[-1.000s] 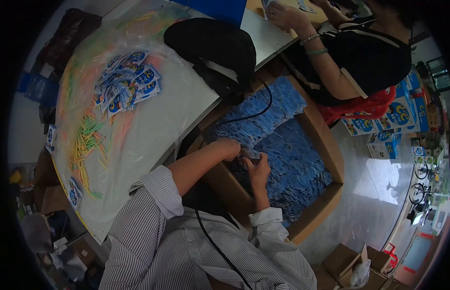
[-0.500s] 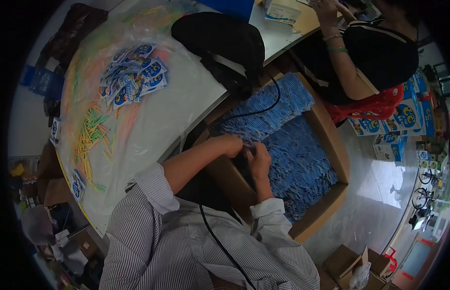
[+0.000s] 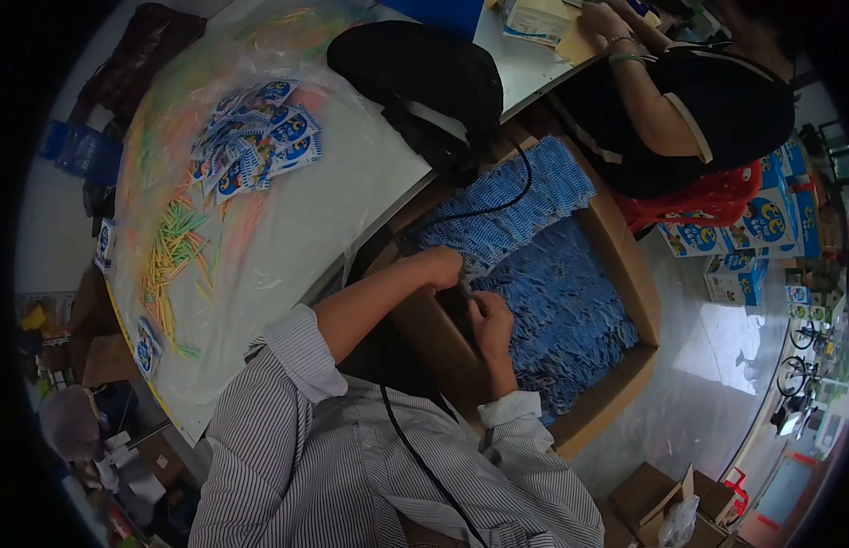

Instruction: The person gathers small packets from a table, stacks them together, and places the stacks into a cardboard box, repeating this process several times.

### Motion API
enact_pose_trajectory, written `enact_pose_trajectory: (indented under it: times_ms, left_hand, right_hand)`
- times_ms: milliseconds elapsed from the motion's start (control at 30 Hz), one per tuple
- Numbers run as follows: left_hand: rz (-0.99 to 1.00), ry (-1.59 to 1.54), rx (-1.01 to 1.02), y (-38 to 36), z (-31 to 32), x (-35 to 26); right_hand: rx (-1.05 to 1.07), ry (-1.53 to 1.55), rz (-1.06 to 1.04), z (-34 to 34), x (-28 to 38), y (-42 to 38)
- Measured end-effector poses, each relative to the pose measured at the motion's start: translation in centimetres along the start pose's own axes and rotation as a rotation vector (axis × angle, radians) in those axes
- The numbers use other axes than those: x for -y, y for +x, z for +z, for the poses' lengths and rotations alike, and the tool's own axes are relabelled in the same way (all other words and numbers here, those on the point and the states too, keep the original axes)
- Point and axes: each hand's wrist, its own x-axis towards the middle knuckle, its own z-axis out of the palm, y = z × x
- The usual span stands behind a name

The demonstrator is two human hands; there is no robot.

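Observation:
My left hand [image 3: 443, 268] is closed over the near-left part of a cardboard box [image 3: 636, 274], its fingers curled inward. Close beside it, my right hand [image 3: 491, 324] is also closed, thumb pressed against the fingers. Between the two hands is something small and partly see-through that I cannot make out. Under and beyond them the box holds blue-and-white striped packets [image 3: 571, 301], packed in dense rows. A lighter band of packets [image 3: 525, 201] lies across the far side, with a black cord [image 3: 527, 173] over it.
The white table [image 3: 351, 183] on the left carries loose blue sachets [image 3: 260, 137], coloured sticks [image 3: 173, 256] under clear plastic, and a black bag [image 3: 424, 78]. A co-worker [image 3: 717, 110] sits beyond the box, near a red chair [image 3: 707, 196] and stacked blue cartons [image 3: 771, 219].
My hands have drawn slightly apart, the right one moving a little down toward me. The co-worker's arm and hand have shifted at the far table.

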Motion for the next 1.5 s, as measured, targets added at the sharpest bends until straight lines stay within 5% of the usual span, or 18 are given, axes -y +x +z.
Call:
enact_pose_trajectory:
  times_ms: [267,333,467,567,633,667,733,833,1033,1133,1200,1500]
  left_hand:
    - [-0.136,-0.398,0.074,-0.4,-1.2,0.7]
    - [0.031,-0.198,0.034,-0.4,-1.1,1.2]
    - [0.021,-0.125,-0.006,-1.6,-1.7,0.9]
    - [-0.005,-0.132,-0.185,-4.3,-2.2,-0.4]
    - [0.157,-0.093,-0.292,-5.2,-2.4,-0.6]
    - [0.158,-0.092,-0.293,-4.9,-2.1,-0.6]
    - [0.002,-0.055,0.280,-3.9,-1.3,-0.8]
    - [0.074,0.321,0.235,-4.5,-0.9,-2.3]
    - [0.155,0.257,-0.008,-1.4,0.5,-1.3]
    - [0.101,0.303,0.080,-0.5,0.6,-0.9]
    - [0.107,0.254,0.030,-0.3,1.1,-0.3]
    - [0.295,-0.071,-0.132,-1.5,0.0,0.0]
  right_hand:
    - [-0.054,-0.079,-0.023,-1.5,3.8,2.0]
    - [-0.068,-0.112,-0.062,-0.7,3.9,2.7]
    - [-0.045,-0.158,-0.137,1.1,2.6,2.6]
    - [-0.028,-0.149,-0.121,1.5,2.6,2.5]
    - [-0.036,-0.122,-0.079,1.7,2.7,2.3]
    - [-0.053,-0.022,-0.001,1.7,2.9,2.2]
    - [-0.070,0.079,0.070,1.7,3.1,2.3]
    - [-0.095,0.164,0.031,1.4,3.3,2.5]
    - [-0.272,0.201,0.058,0.9,3.1,1.3]
    - [-0.079,0.214,0.148,1.0,2.3,0.5]
    - [0.150,0.185,0.009,1.6,1.9,0.9]
    - [0.255,0.163,0.127,2.2,1.7,1.1]
